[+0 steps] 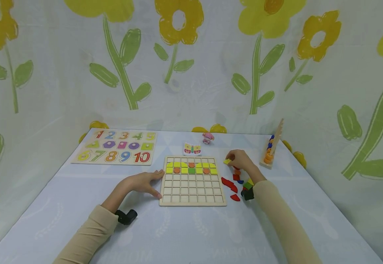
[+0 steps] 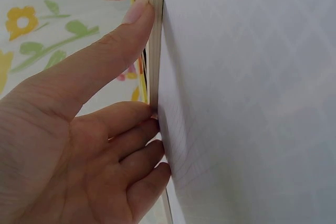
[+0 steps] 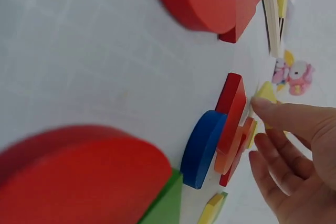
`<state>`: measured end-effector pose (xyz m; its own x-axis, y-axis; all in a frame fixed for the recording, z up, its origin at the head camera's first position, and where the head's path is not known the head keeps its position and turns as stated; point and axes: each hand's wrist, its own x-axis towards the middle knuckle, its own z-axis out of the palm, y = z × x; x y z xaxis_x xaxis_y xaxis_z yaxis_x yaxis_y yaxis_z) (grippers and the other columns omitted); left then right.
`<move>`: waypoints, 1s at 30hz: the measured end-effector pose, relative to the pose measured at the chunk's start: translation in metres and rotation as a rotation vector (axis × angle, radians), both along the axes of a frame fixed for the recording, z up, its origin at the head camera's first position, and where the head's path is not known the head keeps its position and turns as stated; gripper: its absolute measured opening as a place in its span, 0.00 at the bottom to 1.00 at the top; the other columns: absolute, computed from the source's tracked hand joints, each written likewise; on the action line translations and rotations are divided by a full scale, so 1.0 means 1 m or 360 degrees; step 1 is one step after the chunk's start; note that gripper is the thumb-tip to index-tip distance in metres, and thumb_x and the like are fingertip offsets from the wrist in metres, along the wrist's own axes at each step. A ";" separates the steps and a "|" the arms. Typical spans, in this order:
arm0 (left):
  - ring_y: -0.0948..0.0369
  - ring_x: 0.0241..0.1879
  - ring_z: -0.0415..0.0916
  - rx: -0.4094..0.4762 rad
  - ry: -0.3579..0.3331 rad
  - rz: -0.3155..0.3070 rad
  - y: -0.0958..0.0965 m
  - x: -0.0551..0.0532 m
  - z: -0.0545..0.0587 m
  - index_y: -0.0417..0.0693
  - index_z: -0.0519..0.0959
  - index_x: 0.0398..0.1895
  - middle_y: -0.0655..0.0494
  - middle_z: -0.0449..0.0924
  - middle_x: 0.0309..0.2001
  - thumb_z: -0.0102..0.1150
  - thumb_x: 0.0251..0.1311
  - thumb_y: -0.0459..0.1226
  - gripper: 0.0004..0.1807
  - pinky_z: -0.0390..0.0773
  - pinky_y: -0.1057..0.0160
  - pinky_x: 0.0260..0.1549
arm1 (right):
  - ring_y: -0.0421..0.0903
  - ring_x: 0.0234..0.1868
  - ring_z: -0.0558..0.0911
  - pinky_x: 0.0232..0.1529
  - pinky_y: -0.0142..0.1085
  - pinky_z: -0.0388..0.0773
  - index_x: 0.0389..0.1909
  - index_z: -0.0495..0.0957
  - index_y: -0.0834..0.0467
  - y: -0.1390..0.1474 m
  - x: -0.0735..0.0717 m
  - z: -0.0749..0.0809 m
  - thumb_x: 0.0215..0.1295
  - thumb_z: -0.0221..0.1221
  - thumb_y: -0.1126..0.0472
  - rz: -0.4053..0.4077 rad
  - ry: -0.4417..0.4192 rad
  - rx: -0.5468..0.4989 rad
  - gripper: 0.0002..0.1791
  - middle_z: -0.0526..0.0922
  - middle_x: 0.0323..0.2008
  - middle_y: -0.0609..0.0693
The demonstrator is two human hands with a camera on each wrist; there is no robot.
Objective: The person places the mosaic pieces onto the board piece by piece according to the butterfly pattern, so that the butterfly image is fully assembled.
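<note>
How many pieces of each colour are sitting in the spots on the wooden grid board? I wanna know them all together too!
Yellow pieces: 10
Orange pieces: 3
Green piece: 1
Total on the grid board: 14

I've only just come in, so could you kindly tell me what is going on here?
A person is working at a table with a wooden grid board. Their left hand touches the board's left edge, while their right hand pinches a yellow piece just off the board's right side. Two neighbouring rows hold yellow pieces, orange pieces and a green piece; the rows nearer the person are bare. Loose pieces, several red, lie right of the board.
</note>
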<state>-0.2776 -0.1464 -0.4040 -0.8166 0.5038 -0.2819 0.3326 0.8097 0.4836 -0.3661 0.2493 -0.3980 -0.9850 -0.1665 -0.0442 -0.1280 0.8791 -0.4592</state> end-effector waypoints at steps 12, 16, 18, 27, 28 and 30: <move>0.49 0.74 0.44 -0.0014 -0.0013 0.0018 0.000 -0.002 -0.002 0.44 0.55 0.74 0.45 0.49 0.75 0.73 0.46 0.53 0.55 0.49 0.47 0.69 | 0.52 0.42 0.79 0.49 0.43 0.79 0.39 0.82 0.58 0.001 0.009 0.001 0.62 0.63 0.66 0.0127 0.0112 -0.0228 0.05 0.82 0.40 0.54; 0.49 0.74 0.44 -0.0020 -0.0016 0.0028 0.000 -0.003 -0.003 0.44 0.55 0.74 0.46 0.49 0.75 0.74 0.45 0.53 0.56 0.49 0.47 0.69 | 0.52 0.43 0.81 0.48 0.43 0.80 0.42 0.84 0.60 -0.012 0.018 0.005 0.64 0.61 0.67 0.0234 0.0189 -0.0337 0.08 0.83 0.42 0.54; 0.49 0.74 0.44 -0.0018 -0.0019 0.0033 0.000 -0.003 -0.003 0.45 0.55 0.75 0.46 0.49 0.75 0.74 0.45 0.53 0.56 0.49 0.47 0.69 | 0.51 0.43 0.82 0.48 0.42 0.80 0.44 0.84 0.60 -0.020 0.022 0.007 0.64 0.61 0.68 0.0283 0.0229 -0.0376 0.09 0.84 0.43 0.54; 0.50 0.74 0.45 -0.0017 -0.0022 0.0044 0.000 -0.003 -0.004 0.46 0.56 0.75 0.46 0.50 0.75 0.74 0.44 0.54 0.56 0.49 0.47 0.69 | 0.47 0.38 0.83 0.43 0.38 0.82 0.46 0.84 0.62 -0.065 0.042 0.014 0.63 0.63 0.66 0.0374 0.0324 -0.0468 0.11 0.86 0.38 0.50; 0.50 0.74 0.44 -0.0019 -0.0025 0.0046 0.000 -0.003 -0.004 0.46 0.55 0.75 0.47 0.49 0.75 0.74 0.44 0.54 0.56 0.49 0.47 0.70 | 0.47 0.37 0.84 0.42 0.37 0.82 0.45 0.84 0.61 -0.071 0.043 0.014 0.62 0.64 0.65 0.0393 0.0328 -0.0478 0.10 0.86 0.38 0.49; 0.50 0.74 0.44 -0.0016 -0.0028 0.0046 0.000 -0.003 -0.003 0.46 0.55 0.75 0.47 0.49 0.75 0.74 0.44 0.54 0.56 0.49 0.47 0.70 | 0.46 0.36 0.84 0.39 0.36 0.82 0.44 0.85 0.61 -0.081 0.046 0.015 0.62 0.64 0.65 0.0439 0.0332 -0.0496 0.10 0.86 0.37 0.49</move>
